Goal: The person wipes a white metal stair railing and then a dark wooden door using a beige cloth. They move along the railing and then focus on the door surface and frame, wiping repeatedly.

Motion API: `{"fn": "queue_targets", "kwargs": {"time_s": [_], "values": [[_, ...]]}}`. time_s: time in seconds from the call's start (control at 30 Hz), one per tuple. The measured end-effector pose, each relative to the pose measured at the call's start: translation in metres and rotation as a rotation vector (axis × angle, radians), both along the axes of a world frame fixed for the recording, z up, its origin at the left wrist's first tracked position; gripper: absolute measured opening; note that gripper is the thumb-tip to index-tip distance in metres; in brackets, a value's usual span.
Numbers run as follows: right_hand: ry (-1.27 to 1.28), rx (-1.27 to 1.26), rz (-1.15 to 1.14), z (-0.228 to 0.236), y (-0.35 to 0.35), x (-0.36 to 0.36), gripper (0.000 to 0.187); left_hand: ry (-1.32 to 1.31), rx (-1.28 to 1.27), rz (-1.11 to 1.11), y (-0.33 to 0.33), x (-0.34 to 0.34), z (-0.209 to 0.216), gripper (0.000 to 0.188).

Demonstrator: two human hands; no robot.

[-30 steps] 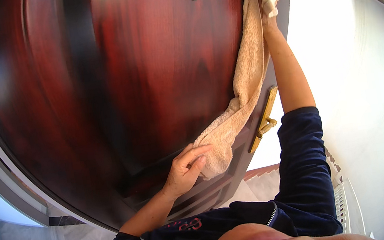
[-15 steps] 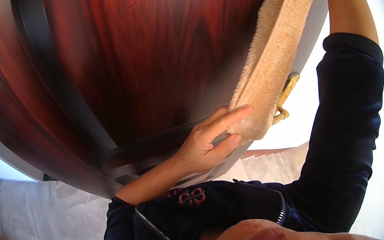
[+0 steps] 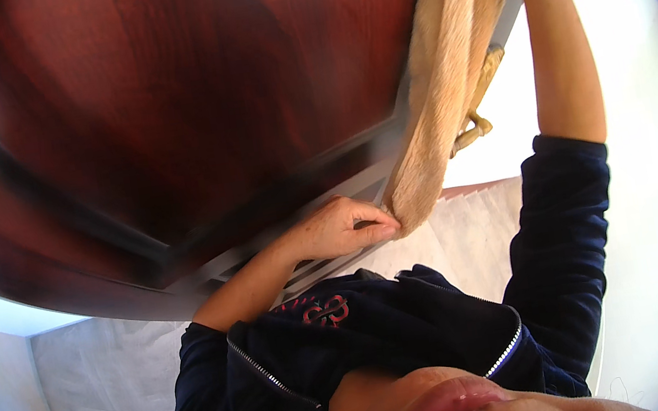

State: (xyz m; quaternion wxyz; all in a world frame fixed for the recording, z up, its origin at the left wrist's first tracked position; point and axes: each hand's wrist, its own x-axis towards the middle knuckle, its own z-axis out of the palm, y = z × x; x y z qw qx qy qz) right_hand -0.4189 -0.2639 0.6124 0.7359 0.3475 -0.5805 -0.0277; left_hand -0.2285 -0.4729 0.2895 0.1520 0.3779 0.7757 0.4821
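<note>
On my head view, the left hand (image 3: 333, 232), spread half a second ago, now pinches the lower edge of the tan cloth (image 3: 446, 80). The cloth stretches up toward one o'clock; the right hand is out of frame, so I can't tell its grip. Red-brown door (image 3: 246, 91) at eleven, brass handle (image 3: 488, 78) at two, pale floor (image 3: 111, 387) at eight.

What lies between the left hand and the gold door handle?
In the head view, the tan towel lies between the left hand and the gold door handle.
</note>
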Motion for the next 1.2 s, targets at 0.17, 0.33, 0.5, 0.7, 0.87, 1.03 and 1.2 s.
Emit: {"fn": "queue_targets", "kwargs": {"time_s": [0.17, 0.33, 0.5, 0.7, 0.87, 1.03, 1.2], "values": [[-0.187, 0.032, -0.053, -0.121, 0.033, -0.011, 0.024, -0.14, -0.255, -0.173, 0.0, -0.008, -0.037, 0.029], [-0.436, -0.097, 0.09, -0.27, 0.049, -0.001, 0.023, -0.152, -0.317, -0.144, -0.008, -0.013, -0.063, 0.031], [-0.908, -0.339, 0.313, -0.39, 0.02, 0.051, 0.026, -0.156, -0.245, -0.009, -0.015, -0.011, -0.081, 0.034], [-1.35, -0.63, 0.839, -0.47, -0.004, 0.085, 0.047, -0.198, -0.246, 0.056, -0.012, -0.014, -0.093, 0.032], [-1.302, -0.636, 0.766, -0.482, 0.016, 0.074, 0.045, -0.225, -0.293, 0.173, -0.017, -0.005, -0.102, 0.03], [-1.314, -0.929, 1.486, -0.483, 0.028, 0.039, 0.036, -0.299, -0.28, 0.259, -0.022, 0.005, -0.112, 0.03], [-1.288, -0.891, 1.521, -0.469, 0.025, 0.028, 0.04, -0.273, -0.169, 0.292, -0.024, 0.008, -0.129, 0.031]]}}
